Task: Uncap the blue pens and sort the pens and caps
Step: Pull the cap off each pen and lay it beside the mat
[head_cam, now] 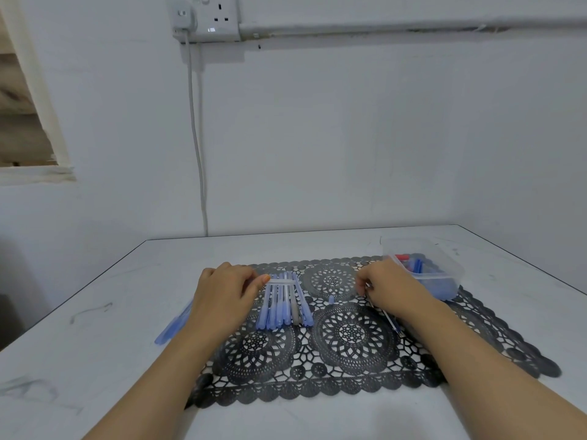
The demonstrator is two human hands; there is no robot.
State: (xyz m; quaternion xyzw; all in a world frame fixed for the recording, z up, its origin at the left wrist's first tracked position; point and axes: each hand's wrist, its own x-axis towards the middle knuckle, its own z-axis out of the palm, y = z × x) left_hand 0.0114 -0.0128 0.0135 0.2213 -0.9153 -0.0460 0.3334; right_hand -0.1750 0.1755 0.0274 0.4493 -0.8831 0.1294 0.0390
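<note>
Nearest the camera, both forearms reach out over the black lace mat (349,385) on the white table (95,360). Off the mat's left edge, a loose bunch of blue pens (173,327) lies on the table, close by the left wrist. Further out, the right hand (392,289) grips a thin clear pen (386,315) w/ curled fingers. Its long axis slants back toward the near right, blue end nearest the camera; whether that end is cap or tip I can't tell. Mid-mat sits a row of blue pens (279,309), one grey pen (296,314) among them, all side by side w/ long axes near-to-far and rounded blue ends toward the person. Btwn the hands, apart from both, a small loose blue cap (331,299) lies on the mat, nearer the right hand than the left. The left hand (227,296) pinches one end of a pale clear barrel (282,282) lying crosswise over the row's far ends, i.e. at right angles to the pens beneath. Just beyond and right of the right hand stands a clear plastic tub (438,275) holding red and blue pieces, too blurred to tell pens from caps. Prob. next: whatever the right hand drops goes a short way far-right into the tub, while the crosswise barrel needs a quarter turn to lie w/ the row.
</note>
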